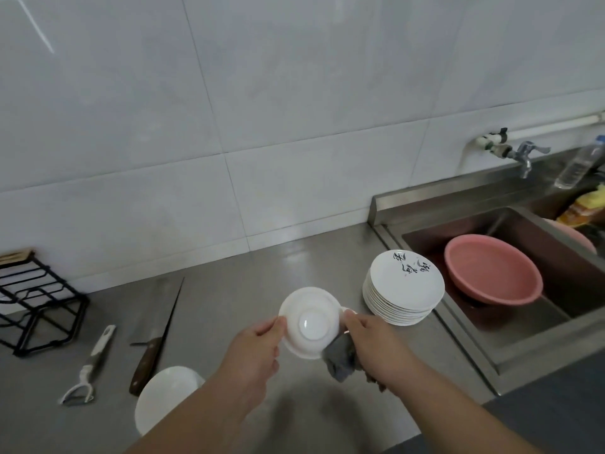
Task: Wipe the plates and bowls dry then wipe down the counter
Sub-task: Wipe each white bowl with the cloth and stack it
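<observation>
Kitchen counter (248, 276) seen from above, w/ a steel sink (471, 342) at right. Nearest the viewer, well left of the sink, a white bowl (167, 398) is sitting on the counter, partly hidden by the left forearm.

Just beyond, left of the sink's near corner, both hands are holding a small dish (311, 322) in the air, underside and foot ring facing the viewer. The left hand (258, 348) is pinching the dish's left rim, thumb & fingers curled round it. The right hand (366, 342) is gripping a bunched grey cloth (342, 358) against the dish's lower right edge, thumb reaching toward the rim. So the cloth is lying right of and below the dish's centre. Prob. the right hand will be wiping leftward across the base while the left is steadying.

Farther left of the sink, a knife (154, 342) & a peeler (90, 368) are lying on the counter, w/ a black wire rack (39, 306) farthest left. Right at the sink's left edge, a stack of plates (404, 290) is waiting. Inside the sink a pink basin (491, 270) is leaning, nothing showing in it. Behind the sink are a tap (520, 155) & a clear bottle (579, 165).
</observation>
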A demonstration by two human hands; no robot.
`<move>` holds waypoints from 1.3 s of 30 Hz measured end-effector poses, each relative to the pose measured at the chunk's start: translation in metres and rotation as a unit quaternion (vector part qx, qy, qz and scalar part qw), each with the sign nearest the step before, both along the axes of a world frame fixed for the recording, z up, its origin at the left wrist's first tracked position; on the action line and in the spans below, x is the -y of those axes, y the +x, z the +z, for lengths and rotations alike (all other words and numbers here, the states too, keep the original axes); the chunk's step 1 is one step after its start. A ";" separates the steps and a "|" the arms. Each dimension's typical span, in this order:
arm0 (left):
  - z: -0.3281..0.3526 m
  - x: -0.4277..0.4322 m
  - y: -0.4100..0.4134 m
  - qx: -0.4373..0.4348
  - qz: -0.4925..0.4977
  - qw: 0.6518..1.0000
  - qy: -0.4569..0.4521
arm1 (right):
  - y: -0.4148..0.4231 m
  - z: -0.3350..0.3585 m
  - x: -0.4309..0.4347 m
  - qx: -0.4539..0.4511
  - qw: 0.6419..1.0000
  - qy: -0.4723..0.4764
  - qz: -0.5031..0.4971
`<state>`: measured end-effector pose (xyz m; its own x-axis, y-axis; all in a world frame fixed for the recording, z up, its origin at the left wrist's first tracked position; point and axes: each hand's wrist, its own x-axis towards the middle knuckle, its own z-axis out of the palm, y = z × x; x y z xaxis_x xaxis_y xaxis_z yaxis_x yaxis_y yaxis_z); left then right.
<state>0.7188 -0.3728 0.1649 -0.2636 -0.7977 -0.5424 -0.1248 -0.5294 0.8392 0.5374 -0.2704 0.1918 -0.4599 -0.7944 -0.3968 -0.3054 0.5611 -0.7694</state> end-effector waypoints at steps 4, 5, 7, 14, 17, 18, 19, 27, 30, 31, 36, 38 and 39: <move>-0.023 -0.007 -0.023 0.012 -0.031 0.999 -0.004 | -0.010 -0.027 -0.012 0.034 0.998 0.016 -0.057; -0.029 -0.008 -0.029 0.018 -0.033 0.999 0.000 | -0.014 -0.034 -0.014 0.039 0.997 0.018 -0.065; -0.037 -0.011 -0.042 0.028 -0.036 0.999 0.009 | -0.022 -0.048 -0.017 0.061 0.995 0.015 -0.076; -0.066 -0.005 -0.063 0.091 -0.140 0.984 -0.059 | -0.052 -0.086 -0.016 0.098 0.992 0.020 -0.072; -0.087 0.003 -0.074 0.168 -0.169 0.967 -0.086 | -0.063 -0.101 -0.008 0.061 0.996 0.046 -0.050; -0.094 0.007 -0.078 0.197 -0.171 0.961 -0.095 | -0.066 -0.105 -0.005 0.044 0.997 0.050 -0.042; -0.100 0.009 -0.082 0.223 -0.172 0.954 -0.105 | -0.069 -0.108 -0.001 0.032 0.998 0.049 -0.038; -0.123 0.019 -0.107 0.315 -0.185 0.905 -0.215 | -0.090 -0.138 0.029 -0.038 0.998 0.040 0.023; -0.131 0.019 -0.109 0.331 -0.195 0.892 -0.239 | -0.094 -0.143 0.033 -0.056 0.996 0.030 0.056; -0.134 0.019 -0.110 0.335 -0.196 0.889 -0.243 | -0.096 -0.145 0.033 -0.060 0.996 0.028 0.062; -0.138 0.016 -0.111 0.352 -0.195 0.878 -0.261 | -0.098 -0.150 0.036 -0.091 0.991 0.049 0.084; -0.139 0.015 -0.112 0.354 -0.199 0.873 -0.269 | -0.099 -0.151 0.036 -0.102 0.989 0.058 0.092; -0.139 0.015 -0.112 0.354 -0.199 0.872 -0.272 | -0.098 -0.151 0.036 -0.109 0.987 0.063 0.096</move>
